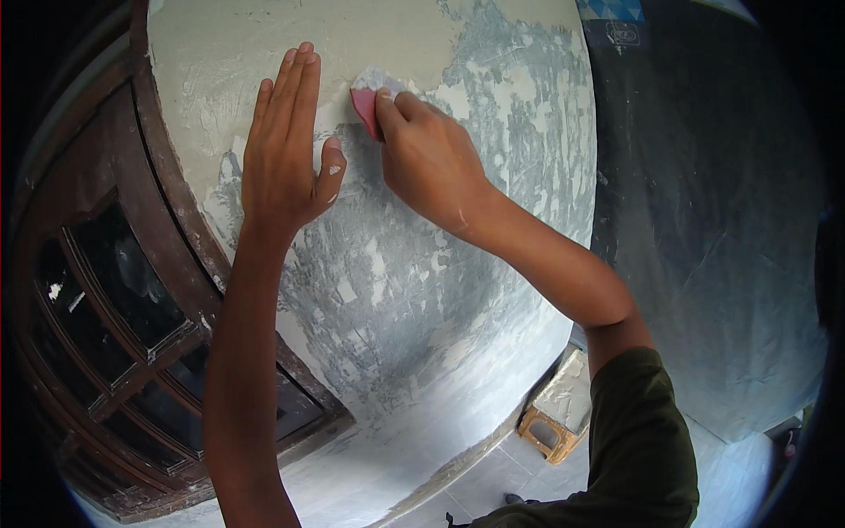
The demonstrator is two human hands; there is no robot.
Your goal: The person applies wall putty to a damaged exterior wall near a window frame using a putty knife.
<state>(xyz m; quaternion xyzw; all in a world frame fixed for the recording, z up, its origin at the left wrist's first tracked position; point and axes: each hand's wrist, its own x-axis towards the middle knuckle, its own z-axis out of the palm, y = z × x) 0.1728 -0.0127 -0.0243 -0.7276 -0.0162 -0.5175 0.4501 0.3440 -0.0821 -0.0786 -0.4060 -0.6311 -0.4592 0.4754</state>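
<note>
"Gripping what, the right hand (433,158)?"

"A red scraper (365,109), pale paste at its edge, up on the wall (387,264)."

"And the left hand (282,172)?"

"Empty, fingers straight, left of the scraper; contact with wall, can't tell. Paned frame (97,167) farther left, stool (565,396) low right."

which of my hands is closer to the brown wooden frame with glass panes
Left. The left hand, fingers extended over the wall, is just right of the brown wooden frame; the right hand, holding the pink scraper, is farther right.
</note>
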